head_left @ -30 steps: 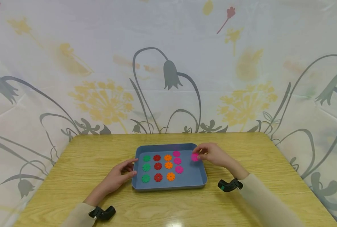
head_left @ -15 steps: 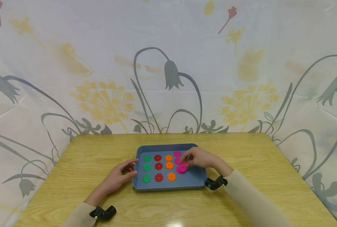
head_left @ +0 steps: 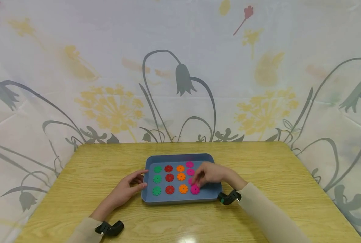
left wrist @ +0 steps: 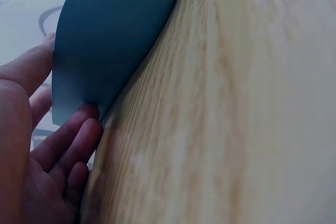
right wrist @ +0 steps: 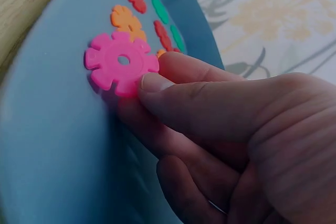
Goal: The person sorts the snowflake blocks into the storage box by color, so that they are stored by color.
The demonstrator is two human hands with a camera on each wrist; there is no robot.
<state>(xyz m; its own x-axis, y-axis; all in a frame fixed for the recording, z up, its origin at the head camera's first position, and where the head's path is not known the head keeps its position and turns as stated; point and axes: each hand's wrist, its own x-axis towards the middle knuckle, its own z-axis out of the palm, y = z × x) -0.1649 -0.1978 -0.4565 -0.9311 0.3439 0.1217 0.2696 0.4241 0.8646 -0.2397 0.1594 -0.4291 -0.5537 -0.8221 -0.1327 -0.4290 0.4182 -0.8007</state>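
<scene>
A blue-grey tray (head_left: 209, 195) holds columns of notched plastic discs. Green discs (head_left: 157, 191) are leftmost, then red discs (head_left: 169, 189), orange discs (head_left: 183, 188) and pink ones. My right hand (head_left: 210, 172) pinches a pink notched disc (right wrist: 123, 62) between thumb and fingers, at the near end of the pink column. In the head view the hand partly covers another pink disc (head_left: 190, 181) behind it. At the tray's left side my left hand (head_left: 128, 187) holds the rim. Its thumb and index reach over the edge; the other fingers (left wrist: 86, 135) curl against the outer wall.
The tray stands on a wood-grain table (head_left: 180, 219). Behind and beside the table hangs a white cloth (head_left: 122, 67) printed with flowers. A black wrist device (head_left: 229, 197) sits on the right wrist, and another black device (head_left: 109, 228) on the left.
My right hand has carried the pink disc from the tray's right side leftward, then toward the near end of the pink column. My left hand has stayed at the tray's left rim.
</scene>
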